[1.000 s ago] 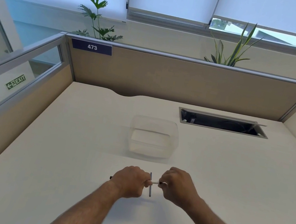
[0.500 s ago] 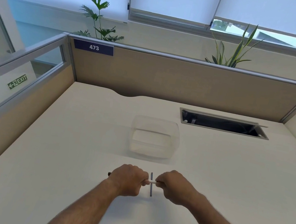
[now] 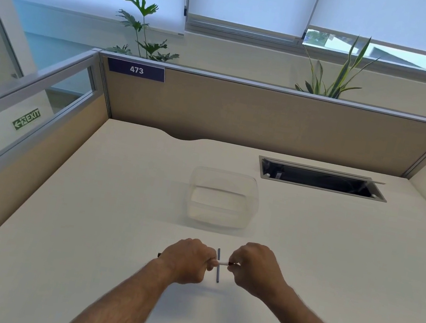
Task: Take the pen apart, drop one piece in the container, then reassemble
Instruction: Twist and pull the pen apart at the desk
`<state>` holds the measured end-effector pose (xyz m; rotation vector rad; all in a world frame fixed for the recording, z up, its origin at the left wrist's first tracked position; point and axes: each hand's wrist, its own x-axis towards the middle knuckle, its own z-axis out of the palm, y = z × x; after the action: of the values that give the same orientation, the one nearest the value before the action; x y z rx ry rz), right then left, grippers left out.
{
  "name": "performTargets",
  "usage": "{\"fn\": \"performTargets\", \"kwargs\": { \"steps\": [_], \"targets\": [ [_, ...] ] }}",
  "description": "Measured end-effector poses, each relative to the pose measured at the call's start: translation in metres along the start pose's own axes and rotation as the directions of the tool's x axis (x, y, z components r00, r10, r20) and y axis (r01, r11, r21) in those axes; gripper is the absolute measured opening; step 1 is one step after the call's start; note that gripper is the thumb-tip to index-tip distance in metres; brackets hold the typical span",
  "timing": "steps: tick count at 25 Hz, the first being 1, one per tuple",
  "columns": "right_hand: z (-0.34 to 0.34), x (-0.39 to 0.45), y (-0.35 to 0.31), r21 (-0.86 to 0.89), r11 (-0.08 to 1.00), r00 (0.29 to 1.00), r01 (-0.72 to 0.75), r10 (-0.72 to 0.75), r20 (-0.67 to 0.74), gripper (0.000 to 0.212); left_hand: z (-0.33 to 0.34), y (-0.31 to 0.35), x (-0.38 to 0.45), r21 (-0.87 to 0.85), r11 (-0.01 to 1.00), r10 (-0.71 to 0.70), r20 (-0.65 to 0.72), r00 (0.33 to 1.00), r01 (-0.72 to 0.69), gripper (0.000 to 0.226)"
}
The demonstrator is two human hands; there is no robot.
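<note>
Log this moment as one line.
hands: left, right grip pen | piece on desk | container empty

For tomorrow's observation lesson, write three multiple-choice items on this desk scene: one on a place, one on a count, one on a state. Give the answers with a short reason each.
1. Where does the clear container stand?
A. On the desk beyond the hands
B. In the cable opening
C. On the partition

2. How many potted plants show behind the partition?
A. One
B. Two
C. Four

3. What state is the container in?
A. Lidded
B. Tipped on its side
C. Open, nothing seen inside

Answers:
1. A: it stands on the desk, farther away than the left hand and right hand, which hold the white pen part.
2. B: one plant at the left, another plant at the right.
3. C: it stands upright with no lid on it, and its bottom shows bare.
</note>
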<state>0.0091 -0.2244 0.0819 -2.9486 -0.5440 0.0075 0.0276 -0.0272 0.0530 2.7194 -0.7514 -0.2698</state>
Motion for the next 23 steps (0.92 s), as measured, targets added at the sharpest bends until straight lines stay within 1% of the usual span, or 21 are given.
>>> {"fn": "performTargets", "kwargs": {
  "steps": [2, 4, 5, 7, 9, 11, 13, 17, 20, 23],
  "targets": [
    [0.0, -0.001, -0.001, 0.024, 0.999, 0.999, -0.036, 0.036, -0.027, 0.019, -0.001, 0.001, 0.001, 0.0, 1.0, 0.002, -0.001, 1.0, -0.002, 0.018],
    [-0.001, -0.002, -0.002, 0.075, 0.995, 0.997, -0.073, 0.073, -0.002, 0.017, -0.002, 0.0, 0.001, 0.02, 1.0, 0.012, 0.002, 1.0, -0.012, 0.019],
    [-0.002, -0.002, -0.001, 0.115, 0.99, 0.996, -0.083, 0.079, 0.037, 0.019, -0.002, 0.0, 0.001, 0.034, 0.999, 0.017, 0.003, 1.0, -0.017, 0.019],
    [-0.004, -0.002, 0.0, 0.16, 0.986, 0.988, -0.054, 0.03, 0.148, 0.026, -0.002, -0.001, 0.0, 0.062, 0.998, 0.024, 0.002, 1.0, -0.024, 0.018],
    [-0.005, 0.0, -0.001, 0.137, 0.991, 0.968, 0.0, -0.034, 0.247, 0.024, -0.001, -0.001, 0.001, 0.106, 0.994, 0.039, 0.007, 0.999, -0.039, 0.017],
    [-0.005, 0.003, 0.001, 0.115, 0.993, 0.953, 0.023, -0.057, 0.297, 0.023, 0.001, 0.0, 0.0, 0.132, 0.99, 0.051, 0.011, 0.999, -0.052, 0.016],
    [-0.006, 0.005, 0.002, 0.083, 0.996, 0.954, 0.028, -0.052, 0.296, 0.02, 0.001, 0.002, 0.0, 0.13, 0.99, 0.061, 0.006, 0.998, -0.062, 0.016],
    [-0.009, 0.004, 0.002, -0.001, 1.0, 0.974, 0.028, -0.027, 0.224, 0.022, 0.002, 0.006, 0.002, 0.107, 0.991, 0.079, -0.013, 0.997, -0.077, 0.012],
    [-0.007, 0.003, 0.005, -0.046, 0.998, 0.98, 0.039, -0.029, 0.197, 0.023, 0.002, 0.008, 0.003, 0.089, 0.992, 0.084, 0.005, 0.996, -0.085, 0.023],
    [-0.005, 0.002, 0.007, -0.06, 0.998, 0.989, 0.025, -0.016, 0.145, 0.014, 0.005, 0.009, 0.002, 0.059, 0.995, 0.083, 0.018, 0.996, -0.084, 0.034]
  ]
}}
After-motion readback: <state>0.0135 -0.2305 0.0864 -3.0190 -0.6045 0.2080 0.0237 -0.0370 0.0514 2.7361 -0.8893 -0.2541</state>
